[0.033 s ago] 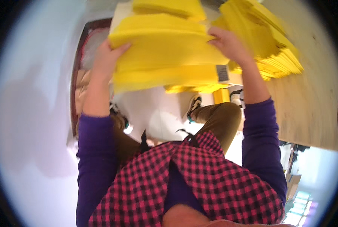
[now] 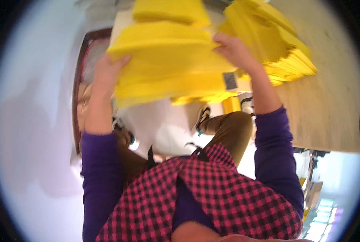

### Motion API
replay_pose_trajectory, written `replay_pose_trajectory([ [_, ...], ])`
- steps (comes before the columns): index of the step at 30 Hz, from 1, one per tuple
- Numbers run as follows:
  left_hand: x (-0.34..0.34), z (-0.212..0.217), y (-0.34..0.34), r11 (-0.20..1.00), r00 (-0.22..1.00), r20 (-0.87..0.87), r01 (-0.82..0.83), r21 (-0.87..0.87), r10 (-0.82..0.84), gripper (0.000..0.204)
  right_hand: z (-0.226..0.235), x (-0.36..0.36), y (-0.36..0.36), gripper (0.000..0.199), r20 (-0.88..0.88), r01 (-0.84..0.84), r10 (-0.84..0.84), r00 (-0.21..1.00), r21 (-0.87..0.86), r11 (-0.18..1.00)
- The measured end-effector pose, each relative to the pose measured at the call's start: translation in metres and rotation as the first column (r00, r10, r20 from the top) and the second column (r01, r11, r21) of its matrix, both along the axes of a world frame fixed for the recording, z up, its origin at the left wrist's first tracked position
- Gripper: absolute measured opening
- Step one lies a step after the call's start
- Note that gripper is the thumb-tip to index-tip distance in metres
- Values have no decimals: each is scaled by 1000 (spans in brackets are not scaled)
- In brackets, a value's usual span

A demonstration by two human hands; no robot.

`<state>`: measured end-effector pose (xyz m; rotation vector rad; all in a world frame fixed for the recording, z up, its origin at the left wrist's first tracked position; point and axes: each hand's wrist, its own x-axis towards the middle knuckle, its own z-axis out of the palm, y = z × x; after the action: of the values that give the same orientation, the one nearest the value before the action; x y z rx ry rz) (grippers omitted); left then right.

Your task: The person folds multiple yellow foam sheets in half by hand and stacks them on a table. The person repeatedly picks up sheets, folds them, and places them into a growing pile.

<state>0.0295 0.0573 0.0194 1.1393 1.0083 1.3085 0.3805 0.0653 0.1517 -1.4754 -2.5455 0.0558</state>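
A flat yellow sheet-like piece (image 2: pixel 163 56) is stretched between my two hands; whether it is cloth or paper I cannot tell. My left hand (image 2: pixel 107 70) grips its left edge, thumb on top and fingers underneath. At the upper right edge my right hand (image 2: pixel 233 49) is closed in a pinch on it. A small dark printed label (image 2: pixel 230 80) shows near the lower right corner of the yellow layers. Just beyond lies another folded yellow piece (image 2: pixel 170 12). Motion blurs the near edge.
To the right, a big stack of yellow pieces (image 2: pixel 264 36) rests on a pale wooden table (image 2: pixel 325 117). More yellow material (image 2: pixel 230 105) is low down near my foot. At left stands a dark red-framed bin or chair (image 2: pixel 80 76), its kind unclear. A cardboard box (image 2: pixel 313 193) is at lower right.
The whole view has shifted slightly, so hands, yellow pieces and table appear a little lower and further left. Both hands keep their hold.
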Motion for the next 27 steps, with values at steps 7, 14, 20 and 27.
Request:
replay_pose_trajectory([
  [7, 18, 48, -34, 979, 990, 136, -65, 194, 38, 19, 41, 10, -51, 27, -215, 26, -70, 974, -204, 979],
  [14, 40, 80, -65, 938, 994, 99, -68, 340, 37, 14, 68, 46, -85, 22, -85, 36, -46, 995, -116, 993],
  [20, 63, 119, -71, 835, 999, -22, -12, 550, 29, 11, 97, 73, -113, 20, -13, 182, -184, 983, -72, 981],
  [27, 119, 197, -47, 707, 990, 118, -135, 694, 72, 15, 190, 126, -121, 20, 10, 197, -217, 976, 378, 905],
])
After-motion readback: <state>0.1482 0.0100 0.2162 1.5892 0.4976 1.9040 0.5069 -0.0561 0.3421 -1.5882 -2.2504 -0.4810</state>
